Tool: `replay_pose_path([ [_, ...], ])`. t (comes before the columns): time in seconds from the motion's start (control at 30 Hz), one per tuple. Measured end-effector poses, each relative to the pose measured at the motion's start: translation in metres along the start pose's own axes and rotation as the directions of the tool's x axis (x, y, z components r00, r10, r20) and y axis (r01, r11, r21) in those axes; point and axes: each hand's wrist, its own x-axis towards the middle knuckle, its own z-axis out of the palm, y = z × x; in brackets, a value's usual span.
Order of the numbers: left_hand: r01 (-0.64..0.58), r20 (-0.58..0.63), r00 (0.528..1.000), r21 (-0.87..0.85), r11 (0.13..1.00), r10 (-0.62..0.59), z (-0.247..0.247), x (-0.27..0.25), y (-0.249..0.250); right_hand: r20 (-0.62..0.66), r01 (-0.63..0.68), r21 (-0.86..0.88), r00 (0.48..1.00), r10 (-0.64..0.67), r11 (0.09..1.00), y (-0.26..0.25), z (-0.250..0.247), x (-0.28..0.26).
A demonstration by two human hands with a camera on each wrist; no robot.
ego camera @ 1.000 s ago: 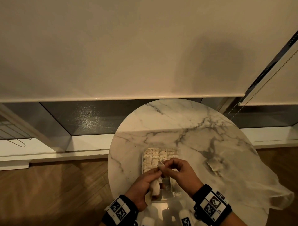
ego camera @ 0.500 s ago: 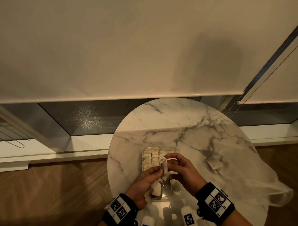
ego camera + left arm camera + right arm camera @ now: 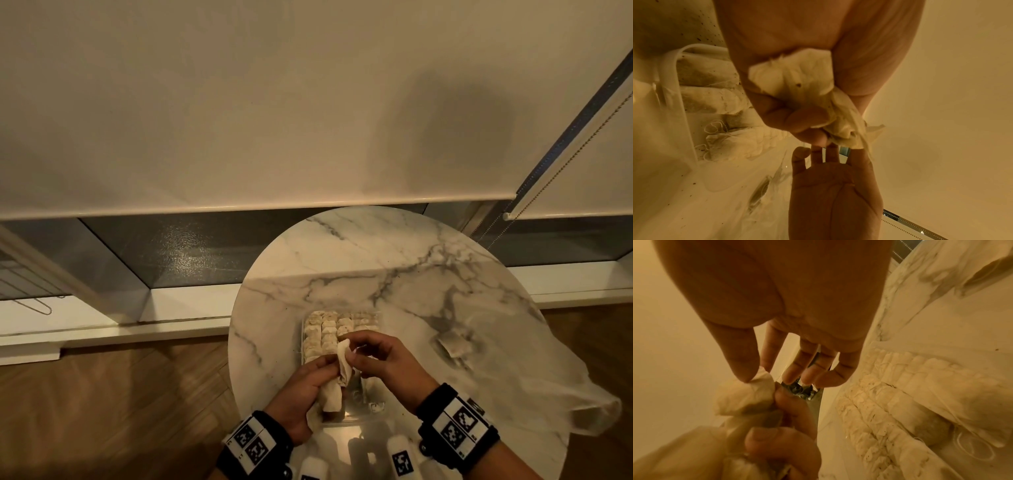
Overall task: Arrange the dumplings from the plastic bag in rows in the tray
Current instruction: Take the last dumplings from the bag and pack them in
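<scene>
Lifted slightly since a second ago, my right hand [image 3: 383, 359] pinches the top dumpling [image 3: 343, 356] of the bunch my left hand [image 3: 305, 394] grips. Below, the tray [image 3: 363, 416] sits on a round marble table [image 3: 342, 260] beside a drawn blind [image 3: 239, 102] and wood floor [image 3: 120, 411].

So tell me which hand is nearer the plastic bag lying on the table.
Right. The right hand works over the tray, on the side where the plastic bag lies. The left hand sits beyond it, at the tray's far side from the bag.
</scene>
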Motion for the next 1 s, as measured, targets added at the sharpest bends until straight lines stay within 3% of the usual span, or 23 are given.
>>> replay_pose_path([
  [0.1, 0.034, -0.003, 0.999, -0.003, 0.999, -0.034, 0.003, -0.002, 0.002, -0.015, -0.001, -0.013, 1.0, 0.001, 1.0, 0.0, 0.0, 0.002],
  [0.27, 0.164, -0.137, 0.974, -0.136, 0.977, -0.182, -0.011, 0.003, 0.001, -0.143, -0.048, 0.107, 0.988, 0.063, 0.993, 0.006, -0.01, 0.01],
  [0.4, 0.18, -0.22, 0.95, -0.202, 0.963, -0.223, -0.024, 0.005, 0.003, -0.247, -0.167, -0.139, 0.96, 0.129, 0.976, 0.023, -0.025, 0.024],
  [0.57, 0.164, -0.242, 0.945, -0.229, 0.959, -0.22, -0.037, 0.007, 0.005, -0.133, -0.245, -0.482, 0.97, 0.206, 0.841, 0.049, -0.033, 0.033],
  [0.7, 0.149, -0.248, 0.945, -0.249, 0.957, -0.212, -0.041, 0.007, 0.005, -0.094, -0.192, -0.77, 0.977, 0.189, 0.609, 0.052, -0.029, 0.037],
  [0.83, 0.136, -0.251, 0.946, -0.262, 0.956, -0.204, -0.041, 0.004, 0.006, -0.051, -0.161, -0.817, 0.977, 0.209, 0.554, 0.053, -0.026, 0.039],
  [0.93, 0.14, -0.242, 0.948, -0.263, 0.954, -0.206, -0.042, 0.003, 0.007, -0.004, -0.184, -0.809, 0.952, 0.307, 0.559, 0.056, -0.026, 0.042],
  [1.0, 0.147, -0.239, 0.948, -0.256, 0.955, -0.21, -0.041, 0.002, 0.009, 0.055, -0.153, -0.858, 0.922, 0.384, 0.491, 0.06, -0.025, 0.045],
])
